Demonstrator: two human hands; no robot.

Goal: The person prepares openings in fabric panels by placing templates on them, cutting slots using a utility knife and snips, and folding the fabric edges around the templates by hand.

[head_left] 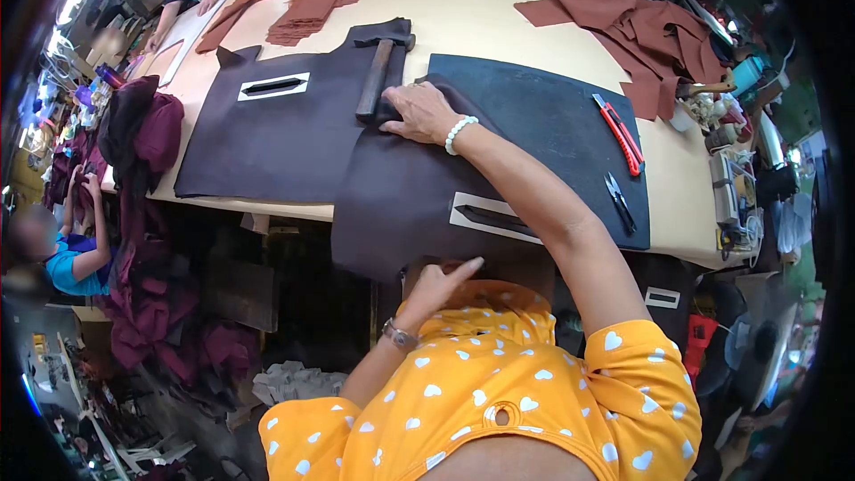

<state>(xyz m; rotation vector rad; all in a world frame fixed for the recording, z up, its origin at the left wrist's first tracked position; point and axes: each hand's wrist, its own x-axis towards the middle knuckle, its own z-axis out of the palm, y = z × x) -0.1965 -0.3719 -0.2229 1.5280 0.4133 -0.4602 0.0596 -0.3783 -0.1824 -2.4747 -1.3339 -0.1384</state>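
Observation:
My right hand [422, 113], with a pale bead bracelet, grips the upper edge of a dark brown leather-like piece [378, 205], where the material bunches up around the fingers. This piece hangs over the table's front edge and has a white-framed slot [490, 216]. My left hand [438, 288], wearing a watch, is closed at its lower edge; some fingers are hidden. Close to my right fingertips lies a hammer [376, 80] with a wooden handle. It rests on another dark brown piece [267, 142] with a similar white-framed slot.
A dark cutting mat [534, 116] carries a red utility knife [619, 134] and thread snips [621, 202]. Reddish-brown pieces lie on the table [445, 0] at the far left and right [641, 36]. Other people work at the table's far side and left. Maroon cloth [160, 134] hangs at left.

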